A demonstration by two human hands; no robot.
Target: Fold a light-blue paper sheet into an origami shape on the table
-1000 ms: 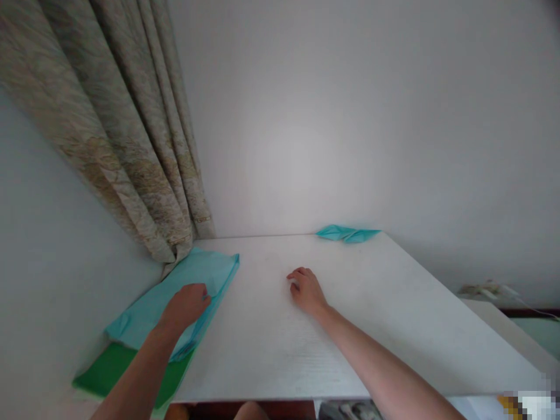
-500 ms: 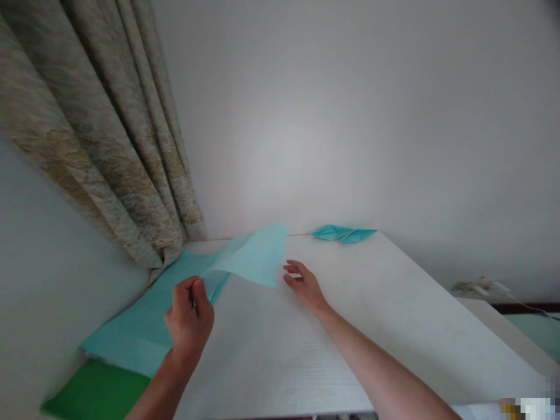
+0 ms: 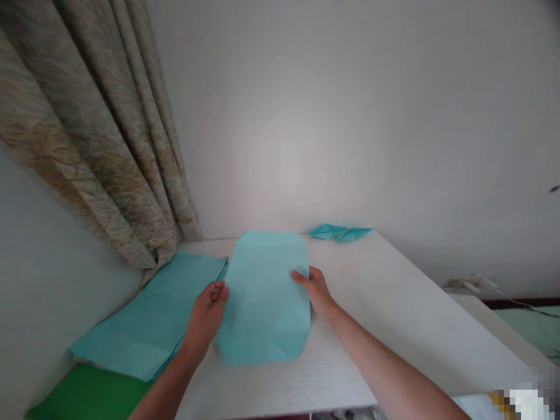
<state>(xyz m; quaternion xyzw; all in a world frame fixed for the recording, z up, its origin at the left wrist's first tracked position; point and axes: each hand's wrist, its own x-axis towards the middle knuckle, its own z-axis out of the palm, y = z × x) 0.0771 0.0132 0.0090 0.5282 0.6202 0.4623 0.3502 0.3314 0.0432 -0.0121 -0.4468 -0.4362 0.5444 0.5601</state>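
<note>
A single light blue paper sheet [image 3: 265, 294] is held over the white table [image 3: 394, 326], in front of me. My left hand [image 3: 209, 315] pinches its left edge. My right hand [image 3: 315, 291] grips its right edge, fingers closed on the paper. A stack of the same light blue sheets [image 3: 153, 315] lies on the table's left side, just left of my left hand, with green paper [image 3: 87, 394] under its near end.
Two folded blue paper pieces [image 3: 339, 233] lie at the table's far edge against the wall. A patterned curtain [image 3: 96, 146] hangs at the left. A lower white surface with cables [image 3: 476, 286] stands to the right.
My left hand lifted one sheet off the stack and carried it right to the middle. My right hand came off the table and took the sheet's right edge.
</note>
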